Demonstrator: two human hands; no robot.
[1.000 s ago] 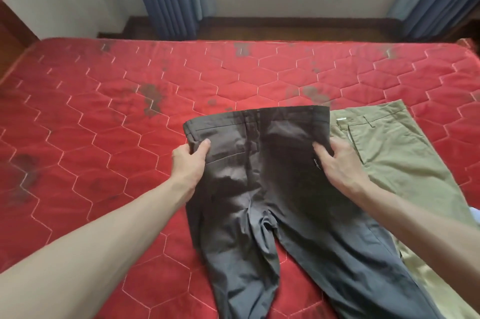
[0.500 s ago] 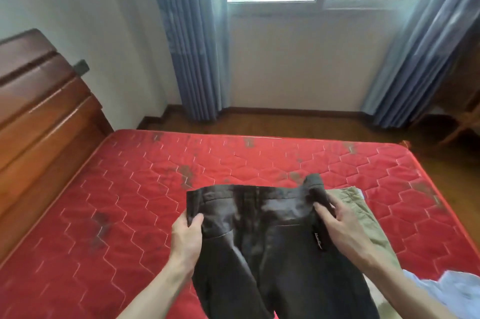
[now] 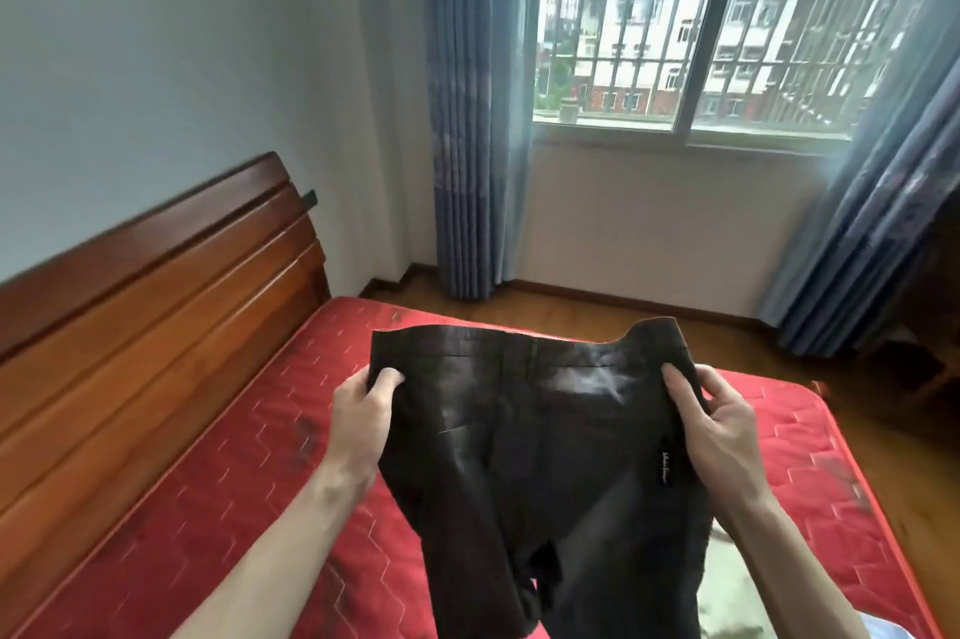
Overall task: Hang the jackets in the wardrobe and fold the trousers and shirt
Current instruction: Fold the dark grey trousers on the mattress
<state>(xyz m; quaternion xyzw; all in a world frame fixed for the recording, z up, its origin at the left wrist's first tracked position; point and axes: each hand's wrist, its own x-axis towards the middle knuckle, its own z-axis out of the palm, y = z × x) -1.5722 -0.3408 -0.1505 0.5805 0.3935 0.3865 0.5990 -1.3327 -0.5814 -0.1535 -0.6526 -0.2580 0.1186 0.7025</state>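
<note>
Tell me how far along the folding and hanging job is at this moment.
Early, by the look of it. Done: nothing visibly folded or hung. In hand: the dark trousers, held up unfolded by the waistband, left hand and right hand gripping its two ends above the red mattress. Left: folding them and the olive garment beneath. No jackets, shirt or wardrobe in view.

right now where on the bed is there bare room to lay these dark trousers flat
Bare mattress lies between the headboard and the left hand. It is crowded on the right: khaki cloth lies below the right hand, under the dark trousers.
</note>
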